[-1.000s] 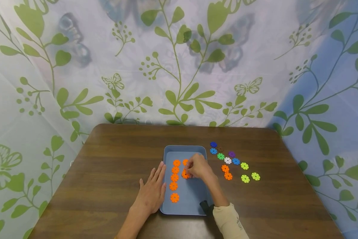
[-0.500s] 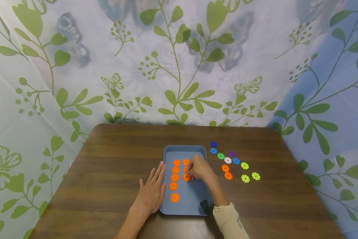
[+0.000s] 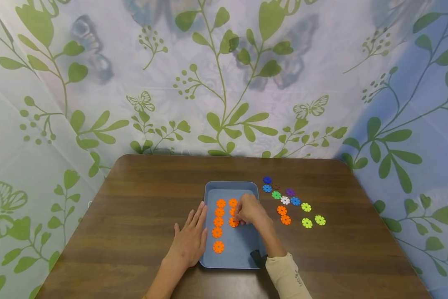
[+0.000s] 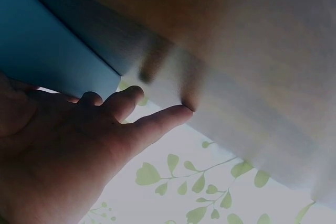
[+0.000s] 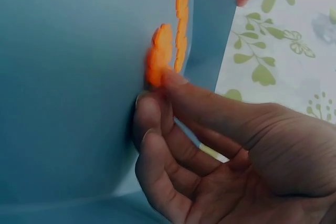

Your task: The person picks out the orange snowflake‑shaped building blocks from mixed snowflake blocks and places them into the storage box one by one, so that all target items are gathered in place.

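A blue-grey tray (image 3: pixel 236 256) lies on the table, with orange notched plastic discs in two columns inside it. The left column of several discs (image 3: pixel 218 222) is fully visible, its nearest disc (image 3: pixel 218 247) a little apart from the others. My right hand (image 3: pixel 251 211) reaches over the tray's right side and pinches the nearest orange disc (image 3: pixel 233 222) of the right column between thumb and fingertips. Its fingers partly cover the disc above. In the right wrist view the thumb lies on the orange disc (image 5: pixel 157 59). My left hand (image 3: pixel 188 238) rests with extended fingers along the tray's left edge.
Right of the tray, loose notched discs lie on the brown table (image 3: pixel 149 191): two orange discs (image 3: pixel 284 215), a white disc (image 3: pixel 285 200), a green disc (image 3: pixel 276 194), several yellow-green, blue and other ones. A leaf-patterned cloth (image 3: pixel 224 83) hangs behind the table.
My right hand and the pinched orange disc have shifted slightly toward the near side, uncovering more of the discs above. The left hand stays where it was.
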Tool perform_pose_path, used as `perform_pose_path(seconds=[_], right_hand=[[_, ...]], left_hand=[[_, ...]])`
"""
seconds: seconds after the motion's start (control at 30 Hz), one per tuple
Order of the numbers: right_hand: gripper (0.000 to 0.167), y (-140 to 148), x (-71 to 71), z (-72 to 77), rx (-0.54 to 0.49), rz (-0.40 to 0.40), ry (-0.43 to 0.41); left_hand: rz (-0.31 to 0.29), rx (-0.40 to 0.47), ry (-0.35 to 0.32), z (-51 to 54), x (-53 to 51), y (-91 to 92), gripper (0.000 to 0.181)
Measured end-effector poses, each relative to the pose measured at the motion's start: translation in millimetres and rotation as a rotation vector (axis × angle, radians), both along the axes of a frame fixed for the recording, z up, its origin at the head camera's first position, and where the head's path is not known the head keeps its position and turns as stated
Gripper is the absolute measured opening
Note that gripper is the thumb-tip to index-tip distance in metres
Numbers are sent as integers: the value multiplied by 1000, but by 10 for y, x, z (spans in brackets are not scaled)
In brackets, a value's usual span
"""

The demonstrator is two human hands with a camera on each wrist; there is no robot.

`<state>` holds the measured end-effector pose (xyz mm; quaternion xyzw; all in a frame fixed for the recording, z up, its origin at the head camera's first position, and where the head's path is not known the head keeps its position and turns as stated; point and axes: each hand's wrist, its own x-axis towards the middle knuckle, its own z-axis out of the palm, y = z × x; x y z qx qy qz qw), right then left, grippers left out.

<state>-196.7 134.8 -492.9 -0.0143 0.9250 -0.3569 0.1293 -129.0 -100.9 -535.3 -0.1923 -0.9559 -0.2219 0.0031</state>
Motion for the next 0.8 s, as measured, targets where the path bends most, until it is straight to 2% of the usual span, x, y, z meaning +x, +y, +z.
perform_pose_path(seconds=[0.27, 0.47, 0.8], right_hand=[[26, -1, 0, 1, 41, -9, 22], [30, -9, 17, 21, 67, -4, 3], [29, -18, -16, 39, 133, -17, 6]], left_hand=[[-12, 7, 1, 43, 22, -5, 65], [-17, 12, -8, 57, 27, 0, 65], [-22, -15, -35, 159, 48, 7, 63]])
